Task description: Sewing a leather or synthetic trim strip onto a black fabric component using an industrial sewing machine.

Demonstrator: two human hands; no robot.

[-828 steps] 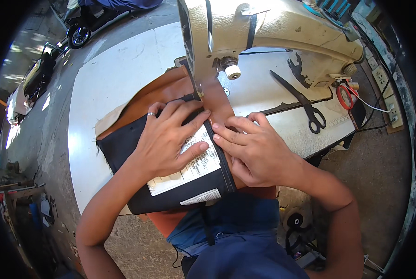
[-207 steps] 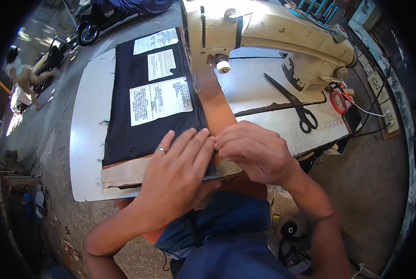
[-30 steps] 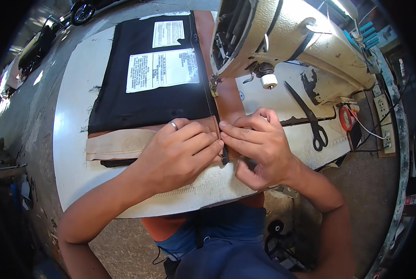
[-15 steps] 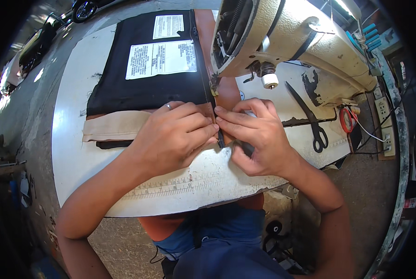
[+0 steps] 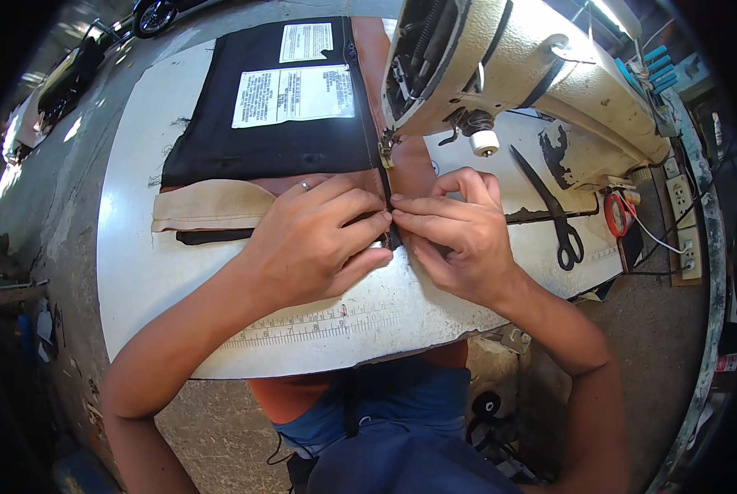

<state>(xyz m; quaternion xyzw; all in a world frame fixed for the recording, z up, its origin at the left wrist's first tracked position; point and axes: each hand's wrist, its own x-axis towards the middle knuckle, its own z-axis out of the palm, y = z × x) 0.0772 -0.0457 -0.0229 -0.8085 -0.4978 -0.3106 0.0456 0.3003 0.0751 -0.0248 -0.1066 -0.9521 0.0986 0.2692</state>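
Note:
A black cloth panel (image 5: 220,152) with two white printed labels is joined along its right side to brown leather-like material (image 5: 368,49). Its stitched seam runs under the presser foot (image 5: 387,152) of a sewing machine (image 5: 541,66). Just in front of the foot, my left hand (image 5: 323,235) presses and pinches the seam edge from the left, fingers curled. Opposite it, my right hand (image 5: 467,235) has its fingertips together at the same edge, by a narrow black strip (image 5: 395,235). A beige strip (image 5: 212,206) sticks out left of my left hand. Both hands partly hide the edge.
Black scissors (image 5: 559,214) lie on the white table (image 5: 138,247), right of my right hand. Beyond them are a red-rimmed roll (image 5: 614,216) and power sockets (image 5: 683,222) with cords. A ruler scale (image 5: 303,325) marks the table's near edge. A motorbike wheel (image 5: 154,16) shows far left.
The panel has slid a little away from me, toward the machine, and both hands have moved with it. My right thumb has come up closer to its fingers.

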